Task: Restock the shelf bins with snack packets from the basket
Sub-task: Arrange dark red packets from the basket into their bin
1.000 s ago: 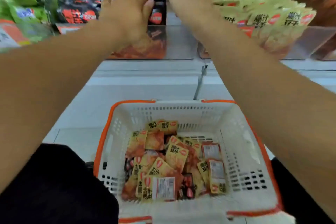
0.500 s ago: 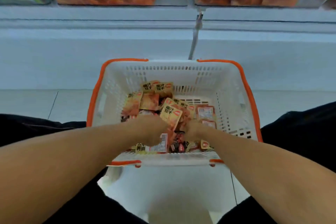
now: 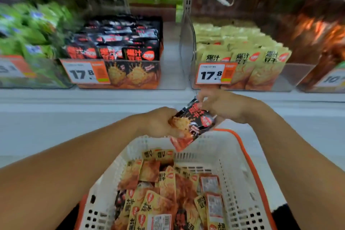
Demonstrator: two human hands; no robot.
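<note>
Head view: above the basket's (image 3: 233,157) far rim, both hands hold one black packet (image 3: 194,121). The left hand (image 3: 158,123) grips its lower edge, fingers curled round it; the right hand (image 3: 222,104) pinches its top corner. Yellow packets (image 3: 160,188) lie inside the basket. Beyond the basket, the black bin (image 3: 119,73) sits left and the yellow bin (image 3: 242,73) right.

Black snack packet (image 3: 194,123) tilted above the white orange-rimmed basket (image 3: 240,183), yellow packets (image 3: 158,192) heaped inside it, black-packet bin (image 3: 119,52) and yellow-packet bin (image 3: 240,56) on the shelf beyond the basket
</note>
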